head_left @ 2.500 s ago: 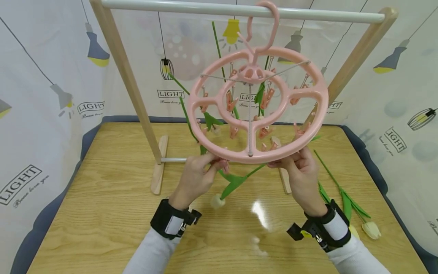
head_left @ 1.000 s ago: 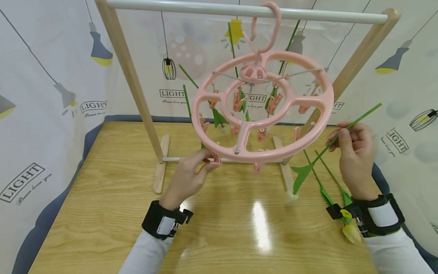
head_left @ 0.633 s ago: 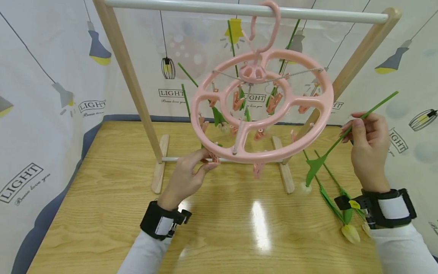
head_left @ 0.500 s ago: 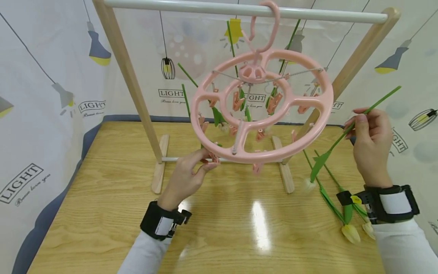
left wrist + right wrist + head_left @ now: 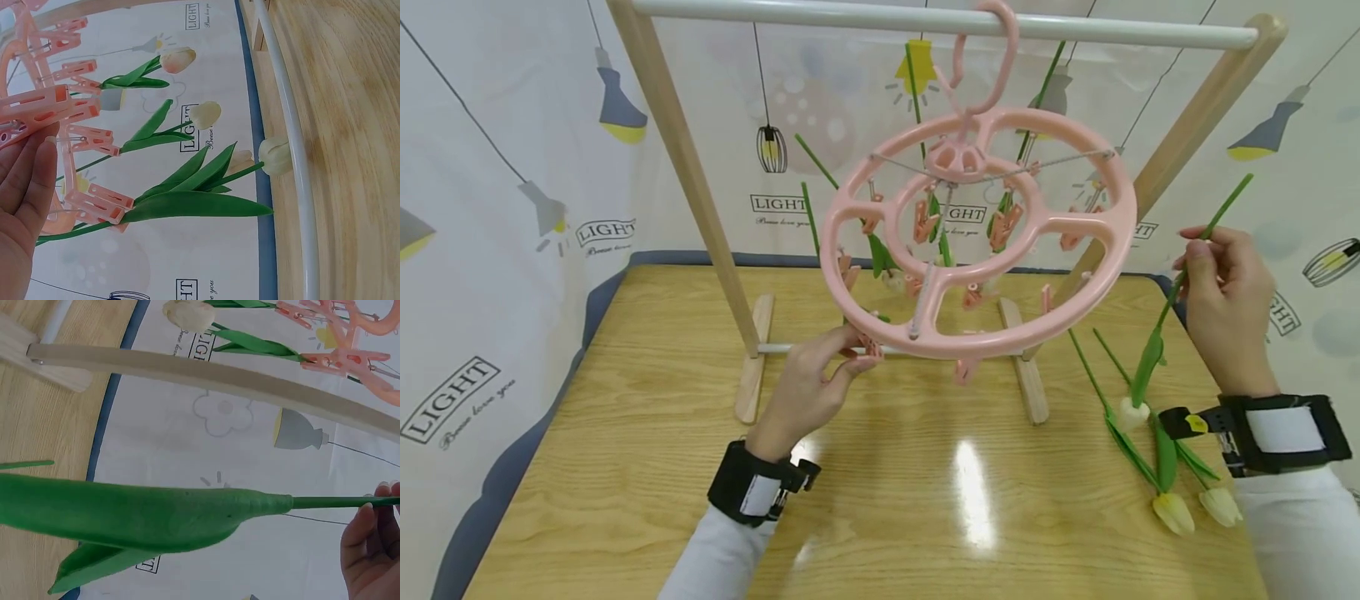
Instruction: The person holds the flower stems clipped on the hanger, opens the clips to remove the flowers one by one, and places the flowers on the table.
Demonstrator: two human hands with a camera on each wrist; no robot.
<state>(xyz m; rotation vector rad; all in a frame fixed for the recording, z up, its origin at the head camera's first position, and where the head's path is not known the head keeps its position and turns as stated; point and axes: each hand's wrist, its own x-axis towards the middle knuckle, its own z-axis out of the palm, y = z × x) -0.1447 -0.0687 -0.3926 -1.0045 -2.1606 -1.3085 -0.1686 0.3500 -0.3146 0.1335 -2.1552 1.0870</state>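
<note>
Tulip [image 5: 1147,367] in right hand [image 5: 1231,304], farther from pink hanger [image 5: 955,158] than before

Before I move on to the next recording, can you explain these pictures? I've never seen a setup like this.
No machine here: the left grip and right grip are a person's bare hands. The wide picture is taken from the head, looking forward and down; the two smaller ones come from the wrists and look turned sideways.

On the table stands a frame. From its top bar hangs a pink hanger with clips; some pinch hung tulips, heads down.

The left grip pinches the near clip below the hanger's rim. The right grip holds one tulip by its stem, also head down. Two loose tulips lie on the table at the right.
</note>
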